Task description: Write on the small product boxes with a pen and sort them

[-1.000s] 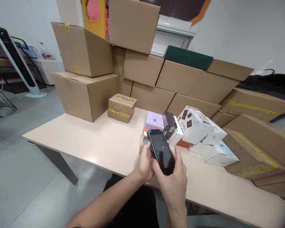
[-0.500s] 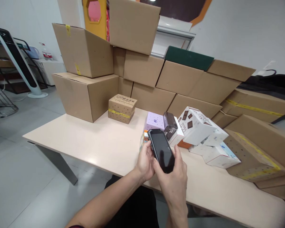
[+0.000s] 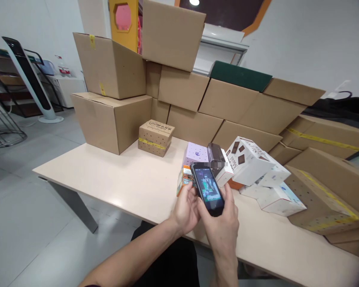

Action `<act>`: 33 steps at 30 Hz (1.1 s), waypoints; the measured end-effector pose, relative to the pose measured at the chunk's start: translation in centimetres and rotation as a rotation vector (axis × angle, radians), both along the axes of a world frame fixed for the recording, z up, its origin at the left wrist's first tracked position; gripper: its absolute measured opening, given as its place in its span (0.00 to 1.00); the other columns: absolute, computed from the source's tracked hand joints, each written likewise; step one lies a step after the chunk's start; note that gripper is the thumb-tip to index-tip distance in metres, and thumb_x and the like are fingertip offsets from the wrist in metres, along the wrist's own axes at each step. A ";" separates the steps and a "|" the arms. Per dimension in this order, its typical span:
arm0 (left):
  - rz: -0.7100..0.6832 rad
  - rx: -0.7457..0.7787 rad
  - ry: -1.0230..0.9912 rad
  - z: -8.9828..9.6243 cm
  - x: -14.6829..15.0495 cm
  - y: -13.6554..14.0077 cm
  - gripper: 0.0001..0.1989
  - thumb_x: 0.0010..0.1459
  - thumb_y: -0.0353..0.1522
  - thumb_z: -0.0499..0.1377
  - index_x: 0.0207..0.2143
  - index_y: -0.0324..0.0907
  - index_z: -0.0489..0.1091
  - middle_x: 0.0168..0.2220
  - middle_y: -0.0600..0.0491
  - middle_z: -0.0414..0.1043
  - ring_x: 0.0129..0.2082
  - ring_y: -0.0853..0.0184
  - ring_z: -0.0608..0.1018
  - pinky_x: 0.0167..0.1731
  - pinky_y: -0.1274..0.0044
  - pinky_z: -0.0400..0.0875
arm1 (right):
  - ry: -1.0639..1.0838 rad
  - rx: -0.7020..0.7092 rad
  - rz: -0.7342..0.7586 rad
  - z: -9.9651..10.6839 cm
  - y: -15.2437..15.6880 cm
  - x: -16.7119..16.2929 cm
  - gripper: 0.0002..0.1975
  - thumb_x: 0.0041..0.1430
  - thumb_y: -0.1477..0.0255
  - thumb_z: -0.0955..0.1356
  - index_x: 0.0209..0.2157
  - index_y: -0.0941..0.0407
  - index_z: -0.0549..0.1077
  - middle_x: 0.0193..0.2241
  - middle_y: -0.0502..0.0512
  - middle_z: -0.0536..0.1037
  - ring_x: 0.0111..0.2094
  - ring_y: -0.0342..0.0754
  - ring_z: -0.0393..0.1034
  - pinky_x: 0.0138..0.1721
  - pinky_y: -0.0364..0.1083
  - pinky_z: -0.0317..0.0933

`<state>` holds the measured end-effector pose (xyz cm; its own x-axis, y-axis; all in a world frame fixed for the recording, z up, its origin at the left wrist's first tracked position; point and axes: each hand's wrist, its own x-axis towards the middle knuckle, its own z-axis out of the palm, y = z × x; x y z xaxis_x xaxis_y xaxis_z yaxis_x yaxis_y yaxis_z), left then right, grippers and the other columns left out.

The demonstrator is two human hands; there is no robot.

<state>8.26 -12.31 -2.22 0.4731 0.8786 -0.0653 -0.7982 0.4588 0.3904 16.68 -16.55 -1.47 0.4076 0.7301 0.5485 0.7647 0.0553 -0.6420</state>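
Observation:
A black smartphone (image 3: 208, 190) is held tilted above the front of the table, its screen lit with a clock and a picture. My right hand (image 3: 220, 225) grips the lower part, thumb at the left edge and fingers along the right side. At the phone's left edge, my left hand (image 3: 184, 210) is curled against it, with some fingertips hidden behind. Just beyond the phone stand an orange-and-white small box (image 3: 184, 178), a lilac box (image 3: 196, 151) and a dark brown box (image 3: 215, 154).
White printed boxes (image 3: 248, 161) are piled to the right. A small taped carton (image 3: 155, 137) sits on the table (image 3: 107, 175). Large cardboard boxes (image 3: 131, 119) form a wall behind, and more taped cartons (image 3: 323, 199) stand at the right end.
The phone's screen has gone from dark to lit. Both hands keep hold of the phone, and the whole view has shifted slightly.

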 end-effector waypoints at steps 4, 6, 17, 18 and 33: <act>-0.034 0.082 0.136 -1.1 -0.9 -0.9 0.23 0.57 0.47 0.59 0.45 0.38 0.73 0.42 0.44 0.78 0.42 0.59 0.79 0.46 0.69 0.70 | -0.007 -0.002 -0.036 0.0 -0.1 1.2 0.46 0.51 0.53 0.71 0.66 0.59 0.57 0.57 0.68 0.71 0.56 0.65 0.65 0.53 0.61 0.60; 0.026 0.167 0.283 -1.5 -1.9 -1.1 0.21 0.55 0.46 0.61 0.42 0.38 0.74 0.40 0.44 0.77 0.38 0.61 0.78 0.40 0.72 0.69 | -0.012 -0.004 -0.087 -0.2 -0.4 2.3 0.46 0.51 0.51 0.70 0.66 0.59 0.58 0.57 0.68 0.71 0.56 0.66 0.65 0.54 0.61 0.60; 0.380 0.784 1.287 -0.3 -7.5 4.3 0.20 0.44 0.27 0.60 0.43 0.44 0.65 0.45 0.52 0.66 0.39 0.65 0.70 0.42 0.73 0.67 | -0.029 -0.435 -0.490 -3.2 -4.5 13.6 0.53 0.48 0.43 0.67 0.67 0.61 0.55 0.56 0.74 0.72 0.56 0.75 0.65 0.53 0.64 0.60; 0.376 0.820 1.344 -0.2 -7.8 4.6 0.19 0.45 0.27 0.59 0.43 0.44 0.64 0.45 0.52 0.66 0.40 0.65 0.70 0.42 0.72 0.68 | -0.055 -0.451 -0.505 -3.7 -4.8 14.5 0.54 0.48 0.43 0.66 0.67 0.63 0.56 0.55 0.75 0.72 0.55 0.74 0.66 0.53 0.64 0.60; 0.334 1.046 1.840 0.7 -5.4 5.1 0.26 0.56 0.41 0.61 0.57 0.50 0.67 0.47 0.46 0.62 0.41 0.55 0.75 0.45 0.63 0.72 | -0.187 -0.566 -0.589 -6.3 -4.2 16.5 0.49 0.54 0.41 0.60 0.64 0.66 0.62 0.46 0.80 0.75 0.47 0.74 0.70 0.50 0.64 0.60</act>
